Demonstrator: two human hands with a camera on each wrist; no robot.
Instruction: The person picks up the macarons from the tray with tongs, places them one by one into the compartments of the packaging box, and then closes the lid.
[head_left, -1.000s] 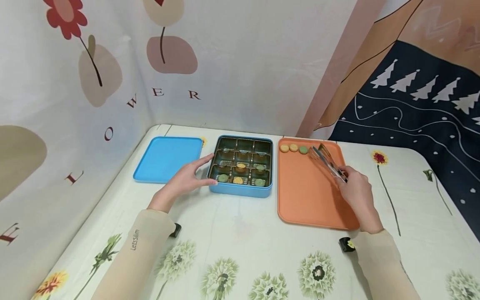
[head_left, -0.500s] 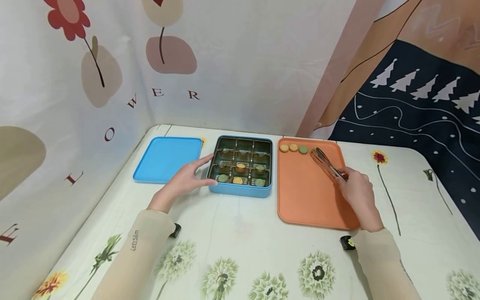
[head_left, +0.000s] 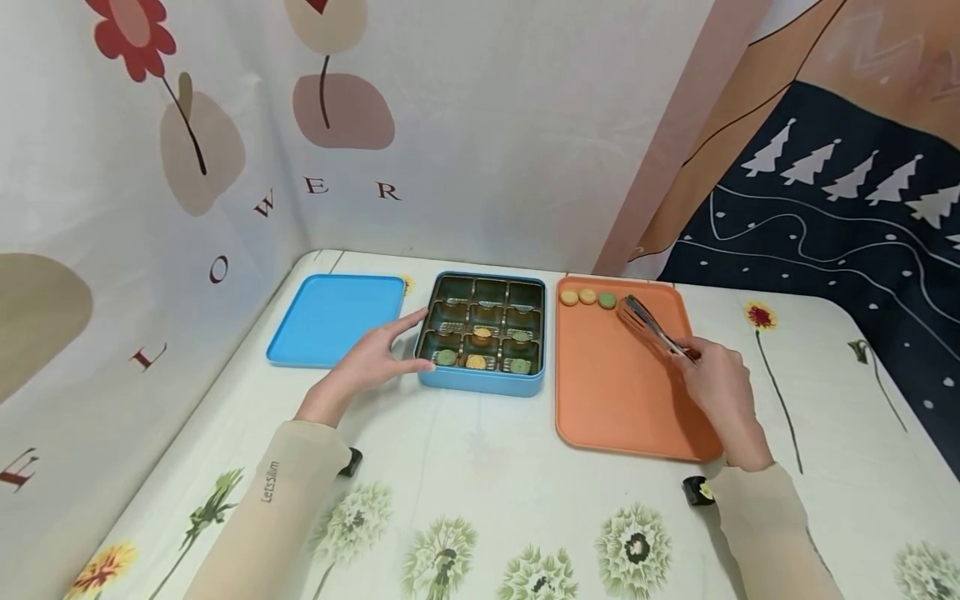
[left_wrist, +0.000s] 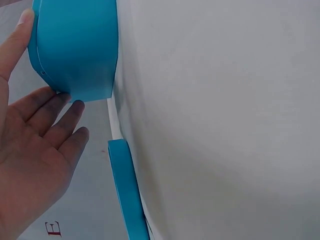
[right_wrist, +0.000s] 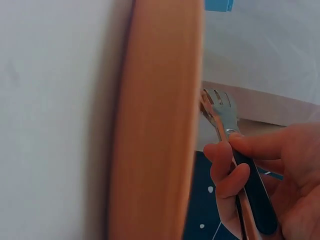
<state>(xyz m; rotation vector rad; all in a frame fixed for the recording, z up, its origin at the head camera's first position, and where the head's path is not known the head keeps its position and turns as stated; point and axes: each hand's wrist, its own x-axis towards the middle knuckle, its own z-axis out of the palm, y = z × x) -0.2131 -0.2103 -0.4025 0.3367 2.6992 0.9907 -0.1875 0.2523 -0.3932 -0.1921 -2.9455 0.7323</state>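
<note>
My left hand [head_left: 372,354] rests at the left side of a blue tin box [head_left: 480,382], thumb at its near corner and fingers extended along its side. The box has a dark gold divided insert; its near row holds a green, a yellow and a green cookie, its middle row a yellow [head_left: 482,332] and a green one. My right hand [head_left: 716,379] grips metal tongs [head_left: 649,323] with a dark handle, seen in the right wrist view. Their slotted tips are close together over the orange tray [head_left: 615,392], just right of a green cookie [head_left: 607,300].
Two yellow cookies [head_left: 578,297] lie beside the green one along the tray's far edge. A blue lid [head_left: 337,321] lies left of the box. Printed curtains [head_left: 480,150] stand behind the flowered tablecloth [head_left: 465,467].
The tongs' arms, spread apart a second ago, have drawn together over the tray. My right hand has barely shifted; my left hand and the box stay put.
</note>
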